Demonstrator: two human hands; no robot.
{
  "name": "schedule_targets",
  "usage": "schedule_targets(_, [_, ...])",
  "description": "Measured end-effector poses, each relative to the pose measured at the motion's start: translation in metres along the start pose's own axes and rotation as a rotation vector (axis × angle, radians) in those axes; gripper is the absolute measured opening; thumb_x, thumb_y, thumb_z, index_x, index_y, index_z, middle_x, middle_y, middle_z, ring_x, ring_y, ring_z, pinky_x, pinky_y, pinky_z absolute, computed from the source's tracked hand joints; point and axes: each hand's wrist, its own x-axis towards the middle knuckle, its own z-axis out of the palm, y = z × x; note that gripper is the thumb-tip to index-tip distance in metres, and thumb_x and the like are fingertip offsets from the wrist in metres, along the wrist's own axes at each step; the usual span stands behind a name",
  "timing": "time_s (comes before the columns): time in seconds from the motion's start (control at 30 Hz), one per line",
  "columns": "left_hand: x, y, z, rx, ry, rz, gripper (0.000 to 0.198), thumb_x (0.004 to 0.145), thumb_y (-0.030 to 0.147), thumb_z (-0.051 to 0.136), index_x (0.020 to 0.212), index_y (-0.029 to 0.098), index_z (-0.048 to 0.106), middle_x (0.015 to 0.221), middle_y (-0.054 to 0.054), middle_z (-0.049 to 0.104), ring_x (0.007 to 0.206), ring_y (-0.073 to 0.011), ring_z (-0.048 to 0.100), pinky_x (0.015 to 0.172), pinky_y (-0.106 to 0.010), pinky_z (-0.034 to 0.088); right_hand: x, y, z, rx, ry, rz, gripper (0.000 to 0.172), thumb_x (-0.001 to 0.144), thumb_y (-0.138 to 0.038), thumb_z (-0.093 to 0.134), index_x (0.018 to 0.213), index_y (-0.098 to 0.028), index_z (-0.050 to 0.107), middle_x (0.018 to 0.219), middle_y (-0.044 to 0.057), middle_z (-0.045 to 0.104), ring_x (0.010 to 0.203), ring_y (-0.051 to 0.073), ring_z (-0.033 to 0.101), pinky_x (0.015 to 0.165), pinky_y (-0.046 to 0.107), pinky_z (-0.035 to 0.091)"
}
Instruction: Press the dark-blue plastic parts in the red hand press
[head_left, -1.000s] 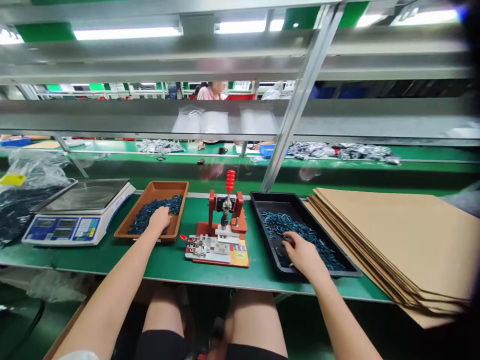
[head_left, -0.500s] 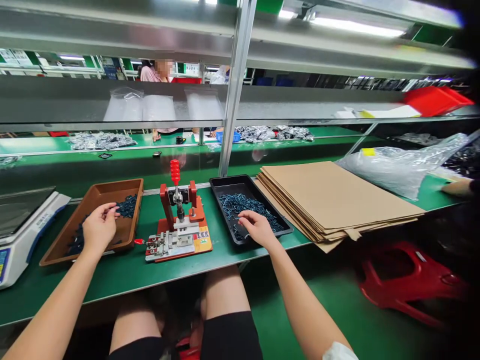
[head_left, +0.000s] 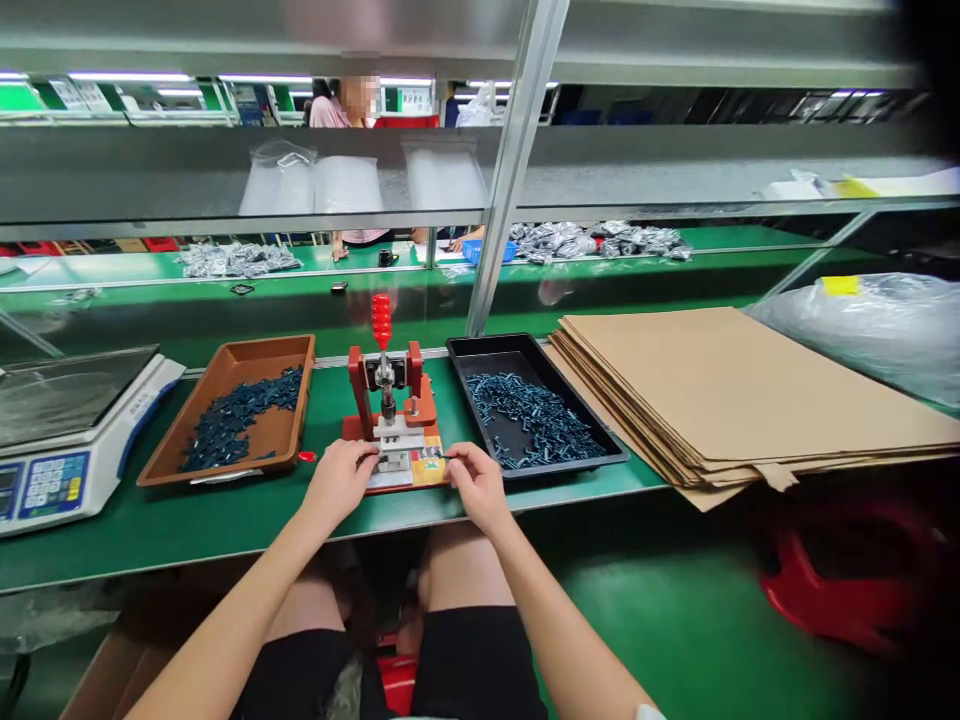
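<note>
Bending the left hand (head_left: pixel 337 483) and right hand (head_left: pixel 476 488) over a red metal toggle press (head_left: pixel 382 395) on the green bench (head_left: pixel 225 530), fingers (head_left: pixel 364 456) curled together at its steel base, any grip hidden; small dark-blue parts (head_left: pixel 240 415) lie heaped in a brown rectangular tray (head_left: pixel 296 400) and a black rectangular tray (head_left: pixel 495 345).

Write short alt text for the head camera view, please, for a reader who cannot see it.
The left hand and right hand touch the base of a red-handled hand press on a green workbench. A brown tray on its left and a black tray on its right both hold small dark blue parts.
</note>
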Motion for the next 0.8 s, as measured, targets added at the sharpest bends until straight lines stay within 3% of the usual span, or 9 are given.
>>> schedule_targets(0.1, [0.009,-0.007,0.013,0.062,0.039,0.042,0.025,0.088,0.033,0.052,0.088,0.021,0.074,0.100,-0.012,0.074,0.099,-0.0315,0.063,0.090,-0.046,0.050,0.003,0.010,0.010,-0.019,0.156,0.055,0.021,0.081,-0.042,0.065,0.081,-0.021,0.059,0.063,-0.002,0.054,0.055,0.014,0.052,0.053,0.026,0.045])
schedule_targets(0.17, [0.016,-0.007,0.019,0.106,0.063,0.039,0.023,0.085,0.029,0.052,0.086,0.020,0.073,0.105,-0.015,0.073,0.104,-0.0341,0.061,0.091,-0.048,0.050,0.007,0.012,0.013,-0.072,0.178,0.062,0.020,0.080,-0.040,0.066,0.081,-0.021,0.059,0.062,-0.003,0.053,0.054,0.013,0.049,0.052,0.025,0.043])
schedule_targets(0.3, [0.023,0.000,0.022,0.137,0.018,0.040,0.029,0.079,0.016,0.050,0.096,0.018,0.073,0.113,-0.015,0.072,0.109,-0.0351,0.061,0.096,-0.048,0.048,0.012,0.014,0.015,-0.209,0.123,-0.045,0.009,0.082,-0.027,0.058,0.087,-0.021,0.061,0.075,0.000,0.058,0.061,0.013,0.053,0.058,0.026,0.047])
schedule_targets(0.43, [0.024,0.006,0.017,0.198,-0.114,0.070,0.024,0.084,0.016,0.047,0.087,0.017,0.071,0.100,-0.015,0.072,0.101,-0.0333,0.064,0.092,-0.046,0.049,0.013,0.022,0.016,-0.294,0.067,-0.120,0.023,0.083,-0.020,0.051,0.102,-0.018,0.063,0.088,0.004,0.060,0.071,0.016,0.057,0.065,0.028,0.050])
schedule_targets(0.57, [0.025,0.008,0.015,0.258,-0.164,0.048,0.025,0.087,0.018,0.046,0.089,0.017,0.071,0.099,-0.015,0.072,0.102,-0.0330,0.064,0.091,-0.045,0.048,0.012,0.028,0.016,-0.256,0.005,-0.046,0.033,0.081,-0.021,0.055,0.113,-0.017,0.060,0.082,0.002,0.058,0.065,0.015,0.055,0.061,0.028,0.050])
schedule_targets(0.73, [0.029,0.010,0.019,0.244,-0.175,-0.018,0.023,0.085,0.019,0.052,0.094,0.016,0.073,0.101,-0.015,0.073,0.102,-0.0337,0.065,0.089,-0.044,0.049,0.017,0.024,0.019,-0.194,-0.089,-0.065,0.017,0.087,-0.027,0.053,0.093,-0.020,0.067,0.091,0.006,0.066,0.080,0.018,0.062,0.074,0.031,0.052])
schedule_targets(0.8, [0.029,0.013,0.020,0.241,-0.144,-0.043,0.023,0.084,0.020,0.055,0.096,0.015,0.073,0.102,-0.016,0.073,0.102,-0.0341,0.065,0.089,-0.044,0.049,0.022,0.022,0.022,-0.161,-0.137,-0.021,0.015,0.085,-0.030,0.056,0.087,-0.020,0.067,0.087,0.005,0.066,0.077,0.018,0.060,0.073,0.030,0.051])
